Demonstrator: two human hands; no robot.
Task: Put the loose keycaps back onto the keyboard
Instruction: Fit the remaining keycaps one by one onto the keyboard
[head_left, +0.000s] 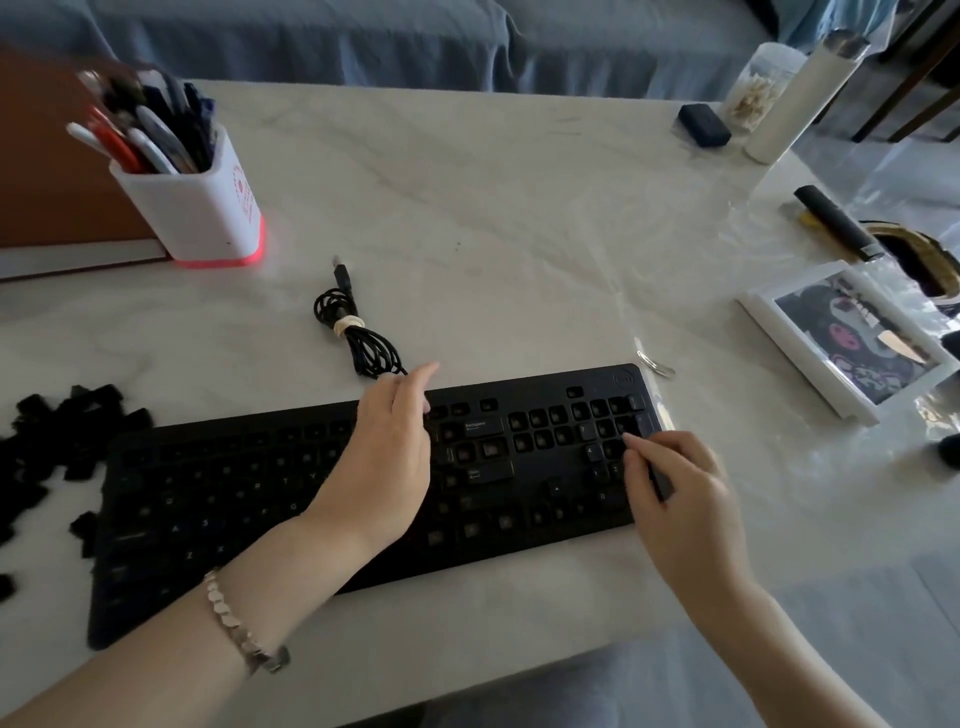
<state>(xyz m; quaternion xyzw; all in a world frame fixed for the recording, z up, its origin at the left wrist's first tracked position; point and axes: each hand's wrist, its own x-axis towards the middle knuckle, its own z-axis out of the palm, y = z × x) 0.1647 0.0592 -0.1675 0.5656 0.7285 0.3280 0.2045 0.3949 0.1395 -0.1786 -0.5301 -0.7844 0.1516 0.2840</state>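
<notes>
A black keyboard (550, 383) lies slanted across the white table, with several bare key sockets in its right half. A pile of loose black keycaps (57, 431) sits on the table off its left end. My left hand (387, 457) hovers over the middle of the keyboard with relaxed fingers reaching toward the top row, holding nothing. At the right edge of the number pad, my right hand (680, 499) pinches a long black keycap (658, 480) between thumb and fingers.
The keyboard's bundled USB cable (353, 332) lies behind it. A white pen holder (208, 208) stands back left beside a brown book. A picture frame (847, 338), a black stick, a dark case (704, 124) and tall containers crowd the right side.
</notes>
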